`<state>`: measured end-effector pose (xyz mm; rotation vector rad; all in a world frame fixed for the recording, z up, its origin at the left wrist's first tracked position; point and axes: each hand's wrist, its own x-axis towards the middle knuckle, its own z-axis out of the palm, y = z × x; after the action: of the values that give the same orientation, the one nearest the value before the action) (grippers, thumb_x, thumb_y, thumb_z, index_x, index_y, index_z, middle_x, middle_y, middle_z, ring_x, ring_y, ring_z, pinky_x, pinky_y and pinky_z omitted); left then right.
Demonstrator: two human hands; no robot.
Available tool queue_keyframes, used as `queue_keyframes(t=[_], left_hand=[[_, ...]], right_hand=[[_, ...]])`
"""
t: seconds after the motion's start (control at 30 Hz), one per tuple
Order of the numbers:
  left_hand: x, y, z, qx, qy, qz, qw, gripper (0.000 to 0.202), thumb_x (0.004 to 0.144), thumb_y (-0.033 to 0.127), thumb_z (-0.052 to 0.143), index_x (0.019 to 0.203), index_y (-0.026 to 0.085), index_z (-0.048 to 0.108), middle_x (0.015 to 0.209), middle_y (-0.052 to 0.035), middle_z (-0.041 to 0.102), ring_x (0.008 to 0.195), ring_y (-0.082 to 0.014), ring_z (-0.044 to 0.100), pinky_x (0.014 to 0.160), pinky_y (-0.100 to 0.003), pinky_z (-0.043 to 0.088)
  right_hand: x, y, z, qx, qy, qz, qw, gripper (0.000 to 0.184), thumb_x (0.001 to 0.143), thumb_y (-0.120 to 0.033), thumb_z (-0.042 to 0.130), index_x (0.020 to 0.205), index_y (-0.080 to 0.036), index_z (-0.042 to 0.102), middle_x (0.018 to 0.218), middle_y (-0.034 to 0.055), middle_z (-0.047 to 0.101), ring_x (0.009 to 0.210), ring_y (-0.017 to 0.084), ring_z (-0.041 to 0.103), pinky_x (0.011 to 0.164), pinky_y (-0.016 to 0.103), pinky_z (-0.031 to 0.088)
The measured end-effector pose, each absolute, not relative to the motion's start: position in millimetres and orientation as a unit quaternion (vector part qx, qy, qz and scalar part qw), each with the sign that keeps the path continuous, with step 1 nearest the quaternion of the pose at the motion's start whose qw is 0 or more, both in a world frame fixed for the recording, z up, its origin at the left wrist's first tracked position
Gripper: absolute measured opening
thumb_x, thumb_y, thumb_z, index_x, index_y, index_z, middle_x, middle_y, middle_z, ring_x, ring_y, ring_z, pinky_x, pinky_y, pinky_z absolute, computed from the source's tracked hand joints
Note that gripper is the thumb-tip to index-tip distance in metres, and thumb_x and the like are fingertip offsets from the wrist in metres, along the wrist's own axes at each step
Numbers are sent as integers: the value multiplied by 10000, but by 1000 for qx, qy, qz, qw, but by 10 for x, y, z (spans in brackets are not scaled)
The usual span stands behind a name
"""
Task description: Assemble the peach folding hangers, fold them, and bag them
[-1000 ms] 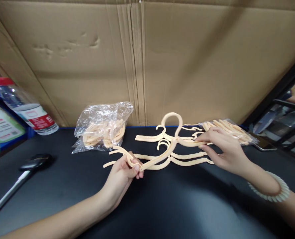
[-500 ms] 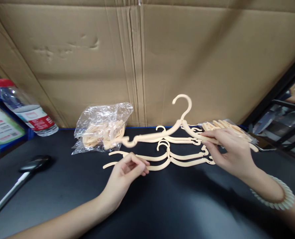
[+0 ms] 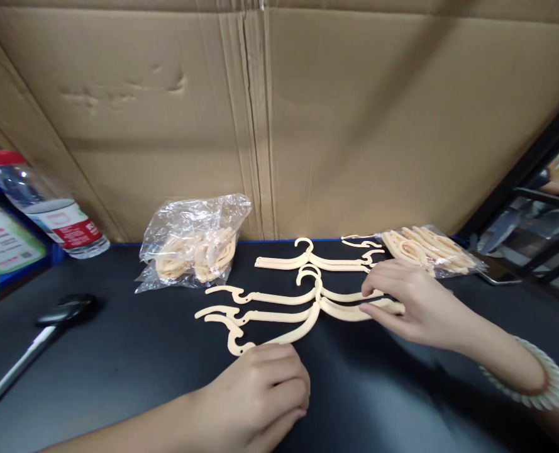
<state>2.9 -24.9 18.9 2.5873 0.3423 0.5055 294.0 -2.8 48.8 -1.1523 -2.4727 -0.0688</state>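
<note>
A brown cardboard sheet [image 3: 378,94] stands upright along the back, creased down its middle. Before it spreads the black counter [image 3: 132,352], which carries everything else. Three pale beige hangers lie side by side near the middle, their hooks close together: the far hanger [image 3: 283,299], the middle hanger [image 3: 279,316] and the near hanger [image 3: 298,331], whose left arm slants towards the person. Behind them, just short of the cardboard, lies a narrower folded hanger [image 3: 283,263]. The bottle [image 3: 69,217], red-capped and partly filled, leans at the far left. A crumpled clear bag [image 3: 197,245] of curved beige pieces rests against the cardboard, left of the hangers; a flatter clear bag [image 3: 442,251] of similar pieces lies to their right. The left hand [image 3: 265,390] is curled at the near hanger's left arm, hiding part of it; whether the fingers grip it, I cannot tell. The right hand [image 3: 406,302] is loosely open at the right ends of the hangers, thumb and fingers apart with the bars between. A black device [image 3: 69,309] with a white cable [image 3: 17,371] sits at the left, and a pale beaded bracelet [image 3: 534,384] circles the right wrist
</note>
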Motion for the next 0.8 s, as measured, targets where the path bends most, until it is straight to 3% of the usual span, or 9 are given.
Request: queue_keyframes(t=[0.23, 0.4, 0.6, 0.7, 0.8], left_hand=[[20, -278, 173, 963, 123, 157, 182, 216, 870, 74, 479, 956, 194, 637, 901, -127, 711, 786, -256, 630, 698, -350, 477], [30, -272, 163, 962, 161, 144, 165, 201, 886, 109, 480, 996, 179, 632, 1003, -136, 701, 891, -274, 634, 797, -365, 477], [19, -268, 102, 948, 192, 205, 148, 270, 816, 132, 606, 1078, 200, 619, 1170, -116, 670, 1064, -288, 616, 944, -362, 472], [8, -274, 79, 948, 214, 185, 144, 321, 822, 140, 596, 1137, 202, 595, 1269, -124, 617, 1156, -308, 568, 991, -420, 460], [8, -285, 82, 953, 225, 146, 144, 329, 844, 122, 545, 1164, 194, 570, 1321, -127, 574, 1219, -312, 515, 1020, -473, 439]], right_hand=[[2982, 13, 496, -427, -882, -21, 197, 151, 899, -290, 566, 779, -203, 596, 716, 24, 624, 690, 190, 568, 722, 351, 401], [2974, 3, 468, -397, -909, 66, 111, 166, 818, -342, 706, 805, -206, 611, 823, 25, 628, 798, 198, 569, 749, 342, 413], [2995, 92, 350, -408, -907, 38, 95, 121, 830, -120, 629, 738, -194, 601, 800, 15, 597, 815, 190, 539, 797, 356, 389], [2998, 105, 362, -424, -899, 65, 93, 115, 813, -225, 696, 753, -190, 605, 802, 14, 599, 804, 188, 540, 786, 346, 389], [2972, 68, 392, -429, -895, 104, 69, 221, 764, -350, 768, 776, -198, 608, 831, 10, 608, 816, 189, 544, 760, 325, 385]])
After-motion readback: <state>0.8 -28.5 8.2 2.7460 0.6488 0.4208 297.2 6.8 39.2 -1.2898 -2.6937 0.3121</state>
